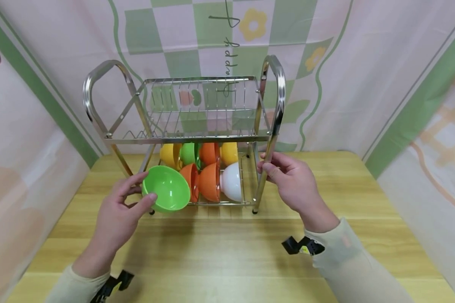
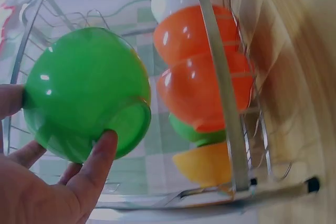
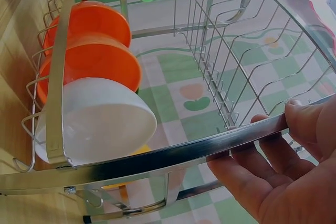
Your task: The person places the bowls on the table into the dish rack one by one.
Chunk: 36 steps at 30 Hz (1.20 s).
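A green bowl (image 1: 167,188) is in my left hand (image 1: 115,216), gripped between thumb and fingers at the front left of a metal dish rack (image 1: 186,139). Its open side faces up and toward the head camera. In the left wrist view the thumb presses near the bowl's foot ring (image 2: 131,124). My right hand (image 1: 297,181) holds the rack's right front leg (image 3: 210,148), thumb on one side and fingers on the other. On the lower shelf, bowls stand on their sides: a white bowl (image 1: 232,182) and orange bowls (image 1: 210,182) in front, yellow (image 1: 229,153), orange and green ones behind.
The rack's upper shelf (image 1: 204,110) is a wire grid that carries no dishes. Curved tubular handles (image 1: 274,84) rise at both ends. Below lies a wooden table (image 1: 220,252); a patterned curtain (image 1: 220,38) hangs close behind and at both sides.
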Tool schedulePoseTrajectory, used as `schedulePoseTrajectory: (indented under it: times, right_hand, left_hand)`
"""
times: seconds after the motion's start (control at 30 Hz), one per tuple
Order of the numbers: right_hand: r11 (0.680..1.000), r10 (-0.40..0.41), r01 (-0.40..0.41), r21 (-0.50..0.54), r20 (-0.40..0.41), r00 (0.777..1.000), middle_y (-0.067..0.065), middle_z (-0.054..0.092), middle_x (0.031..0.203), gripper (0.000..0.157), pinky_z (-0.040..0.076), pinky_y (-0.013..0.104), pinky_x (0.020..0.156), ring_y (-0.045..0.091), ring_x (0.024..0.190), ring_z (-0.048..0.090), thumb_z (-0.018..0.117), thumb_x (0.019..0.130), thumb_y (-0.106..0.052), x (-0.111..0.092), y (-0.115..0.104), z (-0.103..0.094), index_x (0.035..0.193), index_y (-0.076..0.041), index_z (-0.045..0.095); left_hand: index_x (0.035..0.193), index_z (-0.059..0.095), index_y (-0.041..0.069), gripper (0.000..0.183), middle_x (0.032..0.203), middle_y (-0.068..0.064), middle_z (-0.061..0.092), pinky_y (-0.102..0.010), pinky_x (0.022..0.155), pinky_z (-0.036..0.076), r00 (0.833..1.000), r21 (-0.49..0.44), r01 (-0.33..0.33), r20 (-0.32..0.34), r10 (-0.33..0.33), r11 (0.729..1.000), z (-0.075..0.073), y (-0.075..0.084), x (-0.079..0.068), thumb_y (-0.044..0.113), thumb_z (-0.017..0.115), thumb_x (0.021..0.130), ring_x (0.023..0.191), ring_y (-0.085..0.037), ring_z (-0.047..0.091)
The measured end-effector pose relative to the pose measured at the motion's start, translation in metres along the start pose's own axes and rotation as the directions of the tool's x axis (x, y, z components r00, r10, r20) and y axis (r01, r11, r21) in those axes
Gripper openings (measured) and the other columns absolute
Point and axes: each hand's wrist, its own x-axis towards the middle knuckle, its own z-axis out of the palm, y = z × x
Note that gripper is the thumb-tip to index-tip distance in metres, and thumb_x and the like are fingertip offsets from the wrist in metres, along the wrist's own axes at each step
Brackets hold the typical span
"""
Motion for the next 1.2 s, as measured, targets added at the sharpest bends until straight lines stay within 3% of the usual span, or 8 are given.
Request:
schedulePoseTrajectory:
  times: [0.1, 0.23, 0.37, 0.53, 0.63, 0.73, 0.83, 1.2]
  right_hand:
    - [1.000, -0.003, 0.003, -0.001, -0.002, 1.000, 0.011, 0.071, 0.107, 0.029, 0.057, 0.035, 0.082, 0.025, 0.099, 0.067, 0.063, 0.099, -0.024, 0.000, 0.000, 0.000, 0.122, -0.006, 0.069]
    - [1.000, -0.006, 0.006, 0.002, 0.000, 1.000, 0.012, 0.071, 0.107, 0.029, 0.057, 0.035, 0.082, 0.025, 0.099, 0.067, 0.063, 0.099, -0.023, 0.000, 0.001, 0.000, 0.122, -0.006, 0.069]
    - [1.000, -0.012, 0.012, 0.005, 0.003, 1.000, 0.012, 0.071, 0.108, 0.029, 0.057, 0.035, 0.082, 0.025, 0.100, 0.067, 0.063, 0.099, -0.023, 0.000, 0.002, 0.000, 0.122, -0.007, 0.069]
    - [1.000, -0.017, 0.017, -0.007, 0.006, 1.000, 0.010, 0.071, 0.108, 0.029, 0.057, 0.034, 0.081, 0.025, 0.100, 0.067, 0.063, 0.099, -0.025, -0.001, 0.002, -0.001, 0.123, -0.009, 0.069]
    - [1.000, -0.014, 0.014, -0.011, 0.005, 1.000, 0.009, 0.071, 0.108, 0.029, 0.057, 0.033, 0.081, 0.024, 0.100, 0.067, 0.063, 0.099, -0.025, -0.001, 0.002, -0.001, 0.123, -0.010, 0.069]
    - [1.000, -0.010, 0.010, -0.017, 0.005, 1.000, 0.007, 0.071, 0.107, 0.028, 0.057, 0.033, 0.081, 0.023, 0.099, 0.067, 0.063, 0.099, -0.025, -0.001, 0.002, -0.001, 0.122, -0.011, 0.069]
    - [1.000, -0.012, 0.012, -0.022, 0.004, 1.000, 0.005, 0.071, 0.106, 0.027, 0.057, 0.033, 0.081, 0.022, 0.098, 0.067, 0.063, 0.100, -0.025, -0.001, 0.002, -0.001, 0.122, -0.010, 0.069]
    - [1.000, -0.005, 0.005, -0.026, 0.002, 1.000, 0.007, 0.071, 0.106, 0.029, 0.057, 0.032, 0.080, 0.021, 0.098, 0.067, 0.063, 0.099, -0.026, -0.002, 0.002, 0.000, 0.123, -0.010, 0.069]
  left_hand:
    - [0.139, 0.058, 0.010, 0.053, 0.121, -0.009, 0.049, -0.022, 0.074, 0.055, 0.999, 0.113, -0.041, -0.020, 0.044, 0.993, -0.002, 0.000, 0.001, 0.020, 0.076, 0.091, 0.110, -0.023, 0.051]
    - [0.135, 0.061, 0.006, 0.053, 0.122, -0.013, 0.047, -0.033, 0.073, 0.059, 0.986, 0.268, -0.142, -0.044, 0.160, 0.953, -0.002, -0.004, 0.004, 0.019, 0.080, 0.087, 0.108, -0.028, 0.053]
    - [0.129, 0.064, 0.002, 0.053, 0.123, -0.021, 0.048, -0.046, 0.069, 0.059, 0.948, 0.438, -0.258, -0.056, 0.313, 0.861, 0.002, -0.010, 0.008, 0.015, 0.083, 0.082, 0.103, -0.034, 0.054]
    - [0.126, 0.067, 0.003, 0.054, 0.120, -0.029, 0.051, -0.052, 0.072, 0.054, 0.877, 0.579, -0.391, -0.002, 0.481, 0.715, 0.007, -0.019, 0.013, 0.017, 0.084, 0.077, 0.104, -0.041, 0.051]
    - [0.125, 0.068, 0.004, 0.053, 0.119, -0.031, 0.052, -0.054, 0.076, 0.052, 0.844, 0.619, -0.443, 0.043, 0.535, 0.649, 0.010, -0.024, 0.017, 0.018, 0.084, 0.077, 0.101, -0.043, 0.052]
    - [0.123, 0.068, 0.003, 0.051, 0.118, -0.032, 0.052, -0.055, 0.076, 0.052, 0.822, 0.642, -0.473, 0.076, 0.564, 0.603, 0.013, -0.029, 0.021, 0.018, 0.083, 0.076, 0.099, -0.045, 0.052]
    - [0.123, 0.068, 0.004, 0.051, 0.119, -0.032, 0.052, -0.056, 0.077, 0.053, 0.819, 0.653, -0.485, 0.105, 0.565, 0.582, 0.017, -0.034, 0.024, 0.020, 0.083, 0.077, 0.102, -0.047, 0.052]
    - [0.128, 0.066, 0.006, 0.054, 0.121, -0.033, 0.051, -0.056, 0.082, 0.054, 0.844, 0.690, -0.472, 0.173, 0.508, 0.549, 0.026, -0.046, 0.033, 0.021, 0.084, 0.080, 0.104, -0.047, 0.053]
